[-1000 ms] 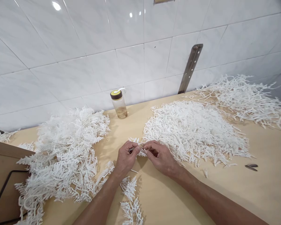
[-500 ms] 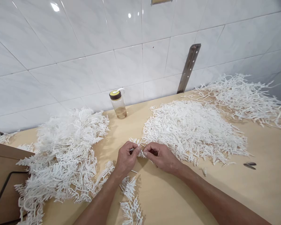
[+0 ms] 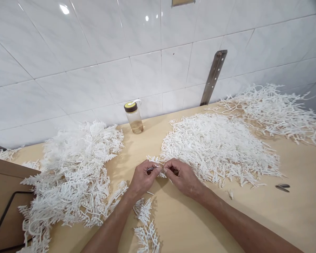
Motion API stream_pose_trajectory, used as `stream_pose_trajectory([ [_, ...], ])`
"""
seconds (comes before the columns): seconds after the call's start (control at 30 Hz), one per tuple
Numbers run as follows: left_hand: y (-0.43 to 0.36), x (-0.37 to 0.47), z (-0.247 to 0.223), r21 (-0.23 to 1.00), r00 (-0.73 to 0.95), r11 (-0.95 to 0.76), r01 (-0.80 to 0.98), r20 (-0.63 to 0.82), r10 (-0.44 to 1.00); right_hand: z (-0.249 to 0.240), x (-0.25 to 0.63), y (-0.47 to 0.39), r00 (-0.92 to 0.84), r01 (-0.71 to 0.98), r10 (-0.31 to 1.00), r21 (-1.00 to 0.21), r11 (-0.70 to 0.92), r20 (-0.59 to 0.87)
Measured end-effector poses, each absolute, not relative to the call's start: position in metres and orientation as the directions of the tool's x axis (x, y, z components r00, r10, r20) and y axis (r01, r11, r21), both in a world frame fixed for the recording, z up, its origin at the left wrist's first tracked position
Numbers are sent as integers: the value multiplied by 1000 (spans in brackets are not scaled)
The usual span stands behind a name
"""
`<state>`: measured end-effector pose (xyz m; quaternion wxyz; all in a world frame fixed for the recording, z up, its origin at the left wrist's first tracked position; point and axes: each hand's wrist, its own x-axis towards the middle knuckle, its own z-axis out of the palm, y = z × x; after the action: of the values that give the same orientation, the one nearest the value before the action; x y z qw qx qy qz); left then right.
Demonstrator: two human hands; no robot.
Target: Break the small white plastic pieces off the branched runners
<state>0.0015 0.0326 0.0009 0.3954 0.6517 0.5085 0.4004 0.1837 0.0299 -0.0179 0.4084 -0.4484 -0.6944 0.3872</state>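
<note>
In the head view, pinched a thin white strand between closed thumb and finger of the left hand; curled the right hand close beside, seemingly pinched, could not tell its catch; worked over the bench, between left pile and right pile; risked snapping the strand by tugging hard, or losing it among loose sprigs by pinching weakly.

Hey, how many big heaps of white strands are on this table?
3: the left heap, left of the left hand; the middle heap, beyond the right hand; and the far-right heap. Others may be hidden behind the brown box.
</note>
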Motion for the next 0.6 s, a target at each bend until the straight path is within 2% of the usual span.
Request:
stream_pose_trajectory([
  [0.23,32,1,1,892,113,-180,414,146,983,-18,180,29,-299,405,922,-842,355,245],
  [0.43,28,4,2,795,167,-254,551,193,967,-14,182,29,-340,442,899,-797,413,277],
  [0.6,27,4,0,748,188,-300,592,234,954,-14,182,29,-314,478,913,-788,388,259],
])
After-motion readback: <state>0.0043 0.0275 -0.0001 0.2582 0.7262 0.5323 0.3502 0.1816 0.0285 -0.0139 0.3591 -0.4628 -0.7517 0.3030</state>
